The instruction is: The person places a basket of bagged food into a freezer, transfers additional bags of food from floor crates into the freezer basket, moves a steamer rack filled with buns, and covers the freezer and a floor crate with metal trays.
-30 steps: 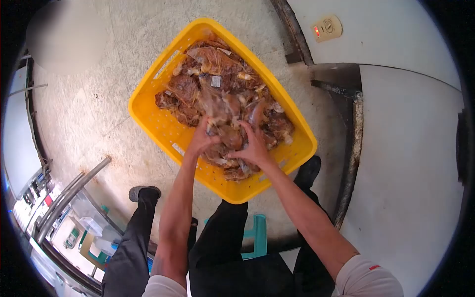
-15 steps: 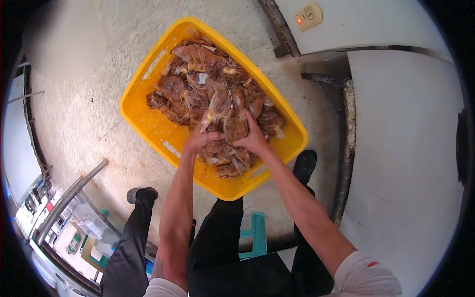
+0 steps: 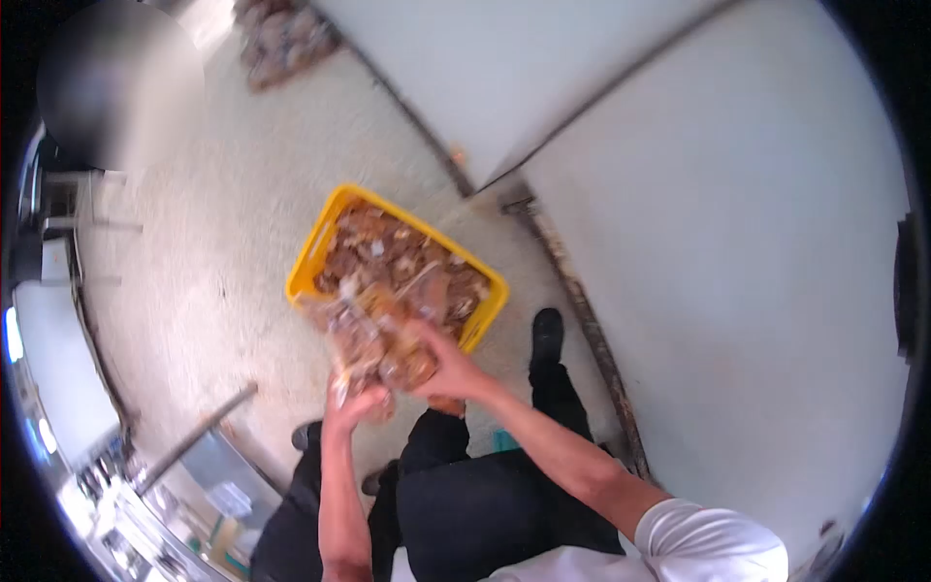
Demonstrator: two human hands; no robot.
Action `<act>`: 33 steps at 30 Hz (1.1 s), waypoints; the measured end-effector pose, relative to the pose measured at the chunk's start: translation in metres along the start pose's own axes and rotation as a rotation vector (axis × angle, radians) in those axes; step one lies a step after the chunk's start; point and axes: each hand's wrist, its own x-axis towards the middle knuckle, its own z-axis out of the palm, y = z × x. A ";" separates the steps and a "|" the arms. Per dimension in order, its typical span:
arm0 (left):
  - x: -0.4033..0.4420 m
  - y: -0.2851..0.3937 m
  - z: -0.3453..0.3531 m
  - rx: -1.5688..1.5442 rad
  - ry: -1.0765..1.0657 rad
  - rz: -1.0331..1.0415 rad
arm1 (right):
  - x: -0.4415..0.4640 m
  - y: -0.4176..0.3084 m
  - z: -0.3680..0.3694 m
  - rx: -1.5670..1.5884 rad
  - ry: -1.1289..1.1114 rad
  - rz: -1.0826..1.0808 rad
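Above the near end of a yellow plastic crate (image 3: 308, 260), both hands hold clear plastic bags of brown food pieces. My left hand (image 3: 349, 405) is closed on a clear bag of brown pieces (image 3: 357, 341) at the left. My right hand (image 3: 452, 369) grips more bagged brown pieces (image 3: 405, 361) beside it. The two handfuls touch, and motion blur hides where one bag ends and another begins. Many similar bags (image 3: 373, 241) fill the crate on the floor, some with small white labels.
Large white flat-topped surfaces (image 3: 737, 291) with dark edges stand on the right. A pile of similar bagged items (image 3: 281, 41) lies at the far top left. Another person's dark-trousered leg (image 3: 291, 514) is at my left, near a metal rail (image 3: 199, 436). Beneath me is a green stool (image 3: 504, 441).
Both hands have lifted bags out of the crate and toward my body. My view has risen and shifted, so the crate looks smaller and the far pile shows.
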 end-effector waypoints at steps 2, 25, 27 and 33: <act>-0.057 0.076 0.032 -0.015 0.026 -0.008 | -0.016 -0.098 -0.004 -0.012 -0.034 -0.148; -0.201 0.445 0.667 0.415 -0.966 0.387 | -0.405 -0.617 -0.422 -0.314 0.837 -0.234; -0.177 0.405 0.710 0.622 -1.079 0.379 | -0.431 -0.564 -0.467 -0.396 0.793 0.060; -0.145 0.387 0.740 0.994 -0.952 0.382 | -0.465 -0.492 -0.543 -0.501 0.749 0.588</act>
